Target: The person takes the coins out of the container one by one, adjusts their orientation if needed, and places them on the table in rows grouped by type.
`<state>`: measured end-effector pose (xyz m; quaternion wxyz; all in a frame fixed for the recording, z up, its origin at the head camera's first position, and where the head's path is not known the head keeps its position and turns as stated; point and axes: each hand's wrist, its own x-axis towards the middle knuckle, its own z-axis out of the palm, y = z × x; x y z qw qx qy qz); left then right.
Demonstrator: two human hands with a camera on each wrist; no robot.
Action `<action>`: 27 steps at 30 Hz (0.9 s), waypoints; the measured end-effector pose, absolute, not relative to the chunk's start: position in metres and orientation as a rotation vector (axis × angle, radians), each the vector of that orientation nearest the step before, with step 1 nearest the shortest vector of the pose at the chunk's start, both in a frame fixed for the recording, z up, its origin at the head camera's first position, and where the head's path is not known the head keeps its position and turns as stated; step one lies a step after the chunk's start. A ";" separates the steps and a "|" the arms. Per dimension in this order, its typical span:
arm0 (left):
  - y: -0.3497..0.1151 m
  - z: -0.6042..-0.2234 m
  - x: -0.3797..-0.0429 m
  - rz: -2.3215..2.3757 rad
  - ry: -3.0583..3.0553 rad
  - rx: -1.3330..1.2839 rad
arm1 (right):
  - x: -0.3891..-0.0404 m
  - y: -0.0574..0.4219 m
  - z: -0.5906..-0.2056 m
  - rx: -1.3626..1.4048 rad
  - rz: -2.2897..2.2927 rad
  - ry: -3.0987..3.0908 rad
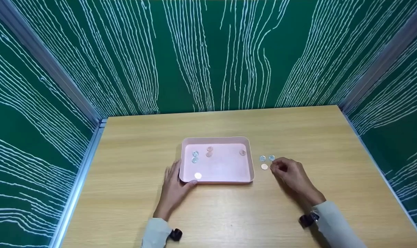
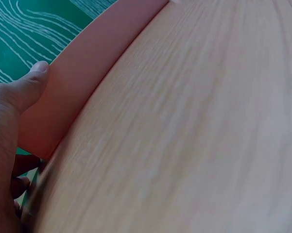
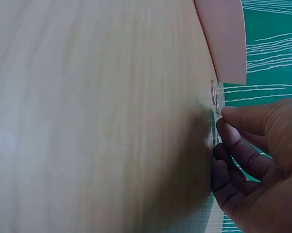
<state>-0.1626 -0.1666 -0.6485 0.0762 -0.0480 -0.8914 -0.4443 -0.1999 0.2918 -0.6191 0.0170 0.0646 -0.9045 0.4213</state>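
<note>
Coins (image 1: 264,166): three near tray's (image 1: 217,140) 3 o'clock, more inside. Left hand (image 1: 174,193) grips tray's 7 o'clock corner. Right hand (image 1: 294,175): thumb, fingertip drawn together; cannot tell if pinching. Advise edge-first lifts.

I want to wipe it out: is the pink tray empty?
Not empty: in the head view, small discs lie inside the pink tray, several toward its left side and one near its right.
</note>
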 end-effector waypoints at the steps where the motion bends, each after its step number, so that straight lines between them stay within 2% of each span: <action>1: -0.167 -0.649 -0.163 -1.335 -2.673 -0.140 | -0.200 0.292 -0.619 0.205 1.293 -2.813; 27: -0.165 -0.649 -0.164 -1.299 -2.673 -0.171 | -0.203 0.293 -0.626 0.230 1.104 -2.782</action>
